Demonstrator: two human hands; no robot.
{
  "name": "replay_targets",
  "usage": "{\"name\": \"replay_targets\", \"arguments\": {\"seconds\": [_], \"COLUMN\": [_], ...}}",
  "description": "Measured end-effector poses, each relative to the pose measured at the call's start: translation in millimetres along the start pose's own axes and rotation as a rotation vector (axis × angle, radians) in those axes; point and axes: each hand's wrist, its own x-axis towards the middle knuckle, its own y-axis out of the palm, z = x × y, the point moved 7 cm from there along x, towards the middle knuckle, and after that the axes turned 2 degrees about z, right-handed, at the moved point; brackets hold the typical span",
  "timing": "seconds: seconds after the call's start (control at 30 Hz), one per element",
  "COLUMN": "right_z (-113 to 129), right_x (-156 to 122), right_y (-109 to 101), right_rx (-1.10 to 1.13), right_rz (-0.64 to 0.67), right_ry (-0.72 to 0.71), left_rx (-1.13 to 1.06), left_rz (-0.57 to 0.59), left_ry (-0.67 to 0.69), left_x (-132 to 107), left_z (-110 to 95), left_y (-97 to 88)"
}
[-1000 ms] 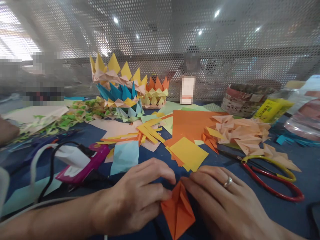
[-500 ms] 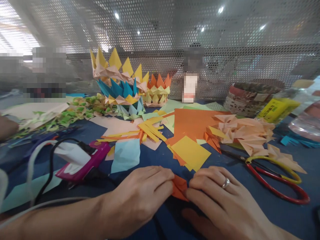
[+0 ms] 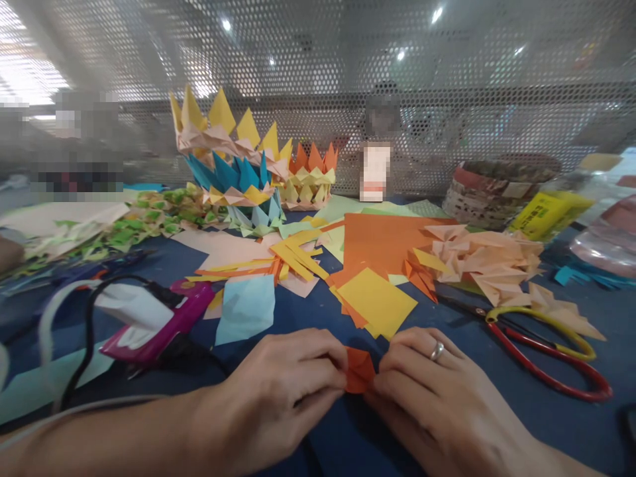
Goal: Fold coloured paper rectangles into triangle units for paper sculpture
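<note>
Between my hands at the table's near side is a small folded piece of orange paper (image 3: 360, 371), with crease lines on its face. My left hand (image 3: 293, 377) pinches its left edge, fingers closed. The right edge is pinched by my right hand (image 3: 422, 377), which wears a ring. The fingers cover both ends of the paper. Just beyond it lie yellow paper squares (image 3: 380, 301) over orange ones. Left of those is a light blue paper square (image 3: 246, 308).
Red-and-yellow-handled scissors (image 3: 551, 381) lie at right beside folded peach pieces (image 3: 491, 262). A purple power strip (image 3: 159, 324) with cables sits at left. Folded-paper crowns (image 3: 238, 149) stand at the back, near a round basket (image 3: 489, 195) and a bottle (image 3: 613, 232). A perforated screen (image 3: 318, 59) rises behind.
My hands have shifted their grip slightly, and the orange paper now faces me more squarely, showing its creases. The whole view has moved a little.
</note>
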Motion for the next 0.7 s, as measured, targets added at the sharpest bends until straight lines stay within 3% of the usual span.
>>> {"name": "replay_targets", "arguments": {"seconds": [0.2,0.7], "right_z": [-10.9,-23.2], "right_x": [3.5,2.4], "right_y": [1.7,8.6], "right_rx": [0.131,0.194], "right_rz": [0.052,0.079], "right_ry": [0.079,0.247], "left_rx": [-0.184,-0.095], "left_rz": [-0.051,-0.056], "left_ry": [-0.136,-0.266], "left_x": [5.0,9.7], "left_z": [7.9,13.6], "left_y": [-3.0,-0.7]}}
